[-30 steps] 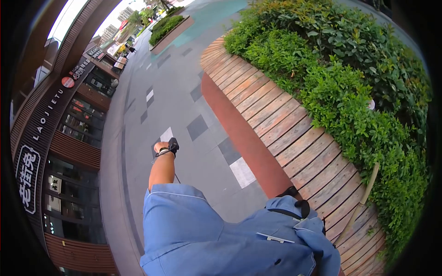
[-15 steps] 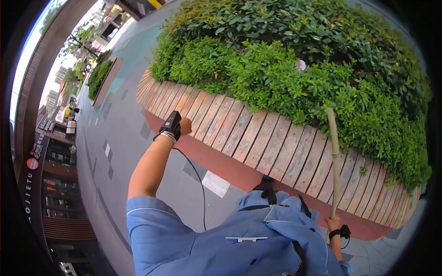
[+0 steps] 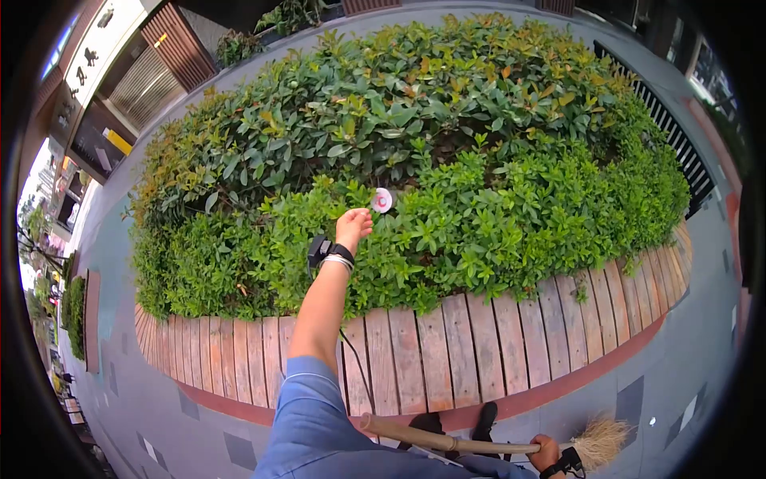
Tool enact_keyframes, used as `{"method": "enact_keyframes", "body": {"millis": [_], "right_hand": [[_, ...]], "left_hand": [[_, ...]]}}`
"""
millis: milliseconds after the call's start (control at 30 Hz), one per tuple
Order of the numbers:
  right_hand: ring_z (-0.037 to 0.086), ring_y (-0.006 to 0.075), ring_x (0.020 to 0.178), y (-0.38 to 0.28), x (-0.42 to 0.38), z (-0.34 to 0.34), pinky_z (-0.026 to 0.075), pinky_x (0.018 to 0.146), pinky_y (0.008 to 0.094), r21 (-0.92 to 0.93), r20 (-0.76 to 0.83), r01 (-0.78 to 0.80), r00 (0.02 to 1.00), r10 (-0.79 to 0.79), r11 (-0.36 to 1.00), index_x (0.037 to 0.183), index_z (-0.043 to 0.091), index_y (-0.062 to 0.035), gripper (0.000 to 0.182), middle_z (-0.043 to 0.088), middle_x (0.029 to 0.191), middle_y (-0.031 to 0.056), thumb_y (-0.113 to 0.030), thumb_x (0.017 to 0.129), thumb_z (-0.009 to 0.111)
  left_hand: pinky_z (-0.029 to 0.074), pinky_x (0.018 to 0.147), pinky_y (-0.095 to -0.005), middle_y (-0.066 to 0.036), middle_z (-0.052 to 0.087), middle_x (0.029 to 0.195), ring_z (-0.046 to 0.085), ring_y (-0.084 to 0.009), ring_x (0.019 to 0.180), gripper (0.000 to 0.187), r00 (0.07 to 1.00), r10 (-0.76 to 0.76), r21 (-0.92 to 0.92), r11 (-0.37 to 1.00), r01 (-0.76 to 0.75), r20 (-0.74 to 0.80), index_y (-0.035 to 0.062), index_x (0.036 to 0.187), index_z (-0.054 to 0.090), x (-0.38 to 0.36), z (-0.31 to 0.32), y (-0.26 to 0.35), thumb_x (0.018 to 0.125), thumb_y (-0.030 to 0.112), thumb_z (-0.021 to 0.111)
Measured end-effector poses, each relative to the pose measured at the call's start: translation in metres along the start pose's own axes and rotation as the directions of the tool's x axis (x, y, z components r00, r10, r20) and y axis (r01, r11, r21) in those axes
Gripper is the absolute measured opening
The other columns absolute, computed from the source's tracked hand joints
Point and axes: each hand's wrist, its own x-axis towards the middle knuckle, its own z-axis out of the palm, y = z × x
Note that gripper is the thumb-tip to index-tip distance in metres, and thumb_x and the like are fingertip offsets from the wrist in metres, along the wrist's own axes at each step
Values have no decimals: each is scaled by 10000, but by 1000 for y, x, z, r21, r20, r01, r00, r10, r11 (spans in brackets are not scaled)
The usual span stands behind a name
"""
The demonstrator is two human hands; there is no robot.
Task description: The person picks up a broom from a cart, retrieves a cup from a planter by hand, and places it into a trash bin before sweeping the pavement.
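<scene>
My left hand (image 3: 353,228) stretches out over the planter's leaves, its fingers curled together. Right at the fingertips is a small round white disc with red markings (image 3: 382,200), among the green shrubs (image 3: 479,199); whether the fingers grip it I cannot tell. Low on the right, my right hand (image 3: 545,453) is wrapped round the bamboo handle of a straw broom (image 3: 431,437). The broom lies nearly level across my body, bristles to the right. A black device on a strap (image 3: 321,251) sits on my left wrist, with a cable hanging down.
A curved bench of wooden slats (image 3: 407,359) borders the shrubs, with a red base below it. My dark shoes (image 3: 484,419) are beside that base on grey paving (image 3: 558,431). Behind the shrubs at right is a black railing (image 3: 662,120); shopfronts line the left.
My left hand has moved from over the bench to the disc in the shrubs. The broom has swung from upright to nearly level, and my view has turned right.
</scene>
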Motion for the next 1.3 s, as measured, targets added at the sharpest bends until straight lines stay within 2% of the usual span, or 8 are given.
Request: {"method": "enact_keyframes", "body": {"millis": [167,233,300,467,600,933,1167,1300], "right_hand": [[585,286,597,-40,28,18,458,551,346,-31,31,-110,993,111,993,602,577,-89,51,582,603,113,-62,595,620],[583,286,594,-49,39,23,457,551,348,-37,13,-114,993,115,993,601,577,-90,49,581,601,111,-54,596,611],[581,286,599,-46,52,29,457,553,348,-35,17,-114,993,114,993,598,573,-91,51,582,604,103,-51,600,604],[578,283,610,-43,82,50,459,558,353,-111,25,-152,988,156,982,611,578,-103,51,584,615,96,-62,611,608],[576,283,612,-45,100,60,456,560,348,-71,28,-132,991,134,989,620,582,-100,51,587,622,97,-60,629,611],[575,265,592,-32,110,67,450,549,331,-19,25,-144,989,144,989,612,569,-70,79,577,608,98,-64,622,647],[587,287,629,-29,108,75,465,570,348,-34,78,-98,992,100,995,636,604,-94,36,604,652,101,-59,628,601],[581,287,680,-22,99,92,457,632,392,-96,105,-77,991,87,992,632,604,-145,37,608,663,59,-119,614,624]], "left_hand": [[498,739,-323,-101,597,1000,592,-213,897,306,979,203,318,929,-191,-5,45,1100,550,117,41,-82,817,157,585],[449,815,-331,-100,579,1039,561,-250,923,385,870,482,782,500,-372,105,68,1135,541,140,43,-98,769,168,608],[415,888,-351,-152,510,1135,511,-305,1022,554,834,543,795,460,-396,101,67,1221,462,163,43,-112,700,138,638],[364,971,-405,-173,319,1353,361,-365,1200,844,839,490,951,57,-303,238,99,1341,282,200,39,-122,633,184,733],[339,996,-422,-145,337,1343,300,-338,1253,1015,895,393,977,-79,-199,214,121,1357,248,216,33,-121,535,282,822],[398,908,-450,-164,411,1158,345,-323,1185,927,947,306,988,-147,-53,96,91,1307,303,214,47,-133,553,310,797],[471,760,-432,-239,438,1060,550,-384,827,796,903,428,958,275,-77,-50,26,1166,415,189,24,-112,518,327,765],[447,804,-386,-231,438,1082,525,-352,916,749,889,410,836,546,-59,-205,8,1148,446,144,-13,-79,555,353,750]]}}
